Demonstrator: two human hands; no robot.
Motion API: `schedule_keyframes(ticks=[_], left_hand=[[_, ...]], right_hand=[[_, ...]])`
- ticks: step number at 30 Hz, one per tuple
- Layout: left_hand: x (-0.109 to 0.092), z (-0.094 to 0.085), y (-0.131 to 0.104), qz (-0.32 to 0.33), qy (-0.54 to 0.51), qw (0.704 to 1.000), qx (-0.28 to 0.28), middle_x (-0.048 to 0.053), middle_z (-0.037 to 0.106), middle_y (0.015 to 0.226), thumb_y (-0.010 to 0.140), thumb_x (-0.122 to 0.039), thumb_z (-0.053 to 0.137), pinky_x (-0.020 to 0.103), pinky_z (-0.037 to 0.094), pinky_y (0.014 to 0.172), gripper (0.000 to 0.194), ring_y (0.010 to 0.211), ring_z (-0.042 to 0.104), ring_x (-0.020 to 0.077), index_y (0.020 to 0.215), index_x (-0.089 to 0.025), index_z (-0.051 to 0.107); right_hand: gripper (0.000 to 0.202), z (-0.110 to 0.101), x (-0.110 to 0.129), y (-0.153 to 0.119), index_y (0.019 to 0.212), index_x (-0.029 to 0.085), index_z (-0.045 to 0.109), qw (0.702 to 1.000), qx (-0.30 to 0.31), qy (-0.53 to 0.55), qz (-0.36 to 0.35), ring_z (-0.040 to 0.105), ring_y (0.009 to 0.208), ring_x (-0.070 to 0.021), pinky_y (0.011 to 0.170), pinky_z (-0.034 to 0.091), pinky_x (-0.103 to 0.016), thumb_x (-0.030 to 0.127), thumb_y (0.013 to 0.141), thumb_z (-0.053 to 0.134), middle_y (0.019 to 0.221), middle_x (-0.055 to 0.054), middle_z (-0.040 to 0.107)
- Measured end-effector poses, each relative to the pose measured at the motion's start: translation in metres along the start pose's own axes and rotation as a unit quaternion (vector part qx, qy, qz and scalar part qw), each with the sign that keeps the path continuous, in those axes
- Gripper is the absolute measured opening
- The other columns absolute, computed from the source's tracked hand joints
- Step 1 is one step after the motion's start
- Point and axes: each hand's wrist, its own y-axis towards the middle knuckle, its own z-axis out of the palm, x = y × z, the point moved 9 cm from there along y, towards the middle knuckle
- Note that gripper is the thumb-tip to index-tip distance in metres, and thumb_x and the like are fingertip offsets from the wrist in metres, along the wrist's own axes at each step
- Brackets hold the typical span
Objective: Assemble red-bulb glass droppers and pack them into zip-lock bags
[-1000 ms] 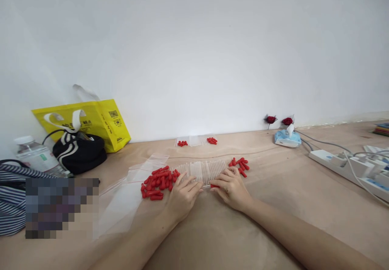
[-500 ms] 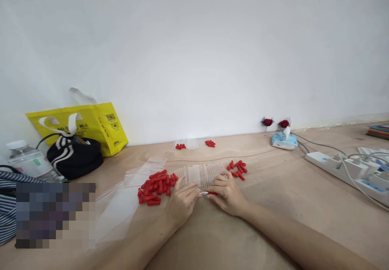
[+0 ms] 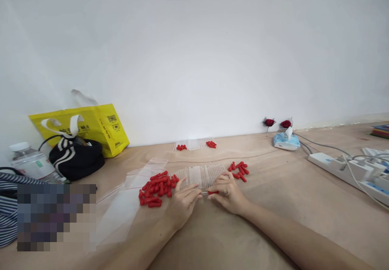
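My left hand (image 3: 184, 201) is closed on one end of a clear dropper tube (image 3: 204, 193), which lies level between my hands. Pinched in my right hand (image 3: 227, 193) is a red rubber bulb (image 3: 213, 192), in line with the tube. The fingers cover where the two meet, so I cannot tell how far the tube goes in. Just behind my hands lies a row of clear dropper tubes (image 3: 209, 175). A large heap of red rubber bulbs (image 3: 156, 187) sits beside my left hand, and a smaller group of bulbs (image 3: 239, 168) lies beyond my right.
Clear zip bags (image 3: 121, 209) lie at left. By the wall is a filled bag (image 3: 194, 144) with red bulbs. A yellow bag (image 3: 114, 130), black pouch (image 3: 75, 160) and bottle (image 3: 30, 162) stand left. Wipes (image 3: 286, 141) and a power strip (image 3: 340, 173) are at right.
The camera view has shifted slightly. Both hands keep hold of the tube and the bulb in nearly the same place, with a small shift of the fingers.
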Motion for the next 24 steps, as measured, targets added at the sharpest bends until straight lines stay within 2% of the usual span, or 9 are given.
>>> schedule_keyframes(ticks=[6,9,13,20,24], left_hand=[[0.0013,0.001,0.0003,-0.003,-0.03,0.999,0.009,0.002,0.07,0.074,0.086,-0.016,0.041,0.044,0.033,0.09,0.018,0.085,0.063,0.0181,0.081,-0.018,0.058],[0.0038,0.0024,0.0006,-0.012,-0.038,0.999,0.025,0.002,0.07,0.075,0.086,-0.016,0.04,0.045,0.033,0.09,0.018,0.087,0.063,0.0184,0.08,-0.019,0.058],[0.006,0.0031,0.0006,-0.016,-0.034,0.999,0.026,0.002,0.07,0.077,0.086,-0.017,0.042,0.047,0.032,0.09,0.016,0.086,0.063,0.0192,0.083,-0.019,0.058],[0.0051,0.0086,0.001,-0.019,-0.042,0.997,0.064,0.003,0.07,0.076,0.085,-0.014,0.04,0.046,0.032,0.092,0.02,0.091,0.061,0.0195,0.082,-0.019,0.058],[0.0061,0.008,0.0008,-0.022,-0.04,0.997,0.063,0.003,0.07,0.078,0.085,-0.014,0.04,0.047,0.032,0.092,0.02,0.091,0.062,0.0202,0.083,-0.02,0.059]], right_hand=[[0.014,-0.0033,0.0015,-0.0009,0.072,0.022,0.063,0.999,-0.028,0.032,-0.005,0.055,0.064,-0.0106,0.082,0.024,-0.035,0.034,0.077,0.057,0.065,0.003,0.064],[0.012,-0.0023,0.0023,-0.0017,0.077,0.024,0.063,0.999,-0.022,0.042,-0.012,0.056,0.067,-0.0108,0.084,0.022,-0.035,0.034,0.077,0.058,0.069,0.003,0.066],[0.015,-0.0033,-0.0013,-0.0019,0.084,0.025,0.064,1.0,-0.025,0.009,-0.006,0.054,0.07,-0.0127,0.078,0.026,-0.033,0.036,0.075,0.059,0.069,0.002,0.064],[0.012,0.0035,0.003,0.0001,0.08,0.026,0.065,1.0,0.025,-0.003,-0.015,0.054,0.074,-0.0126,0.086,0.021,-0.036,0.033,0.079,0.056,0.07,0.002,0.066],[0.012,0.0047,0.0053,0.0006,0.084,0.026,0.065,1.0,0.024,0.011,-0.012,0.054,0.074,-0.0124,0.086,0.021,-0.036,0.03,0.079,0.055,0.071,0.002,0.066]])
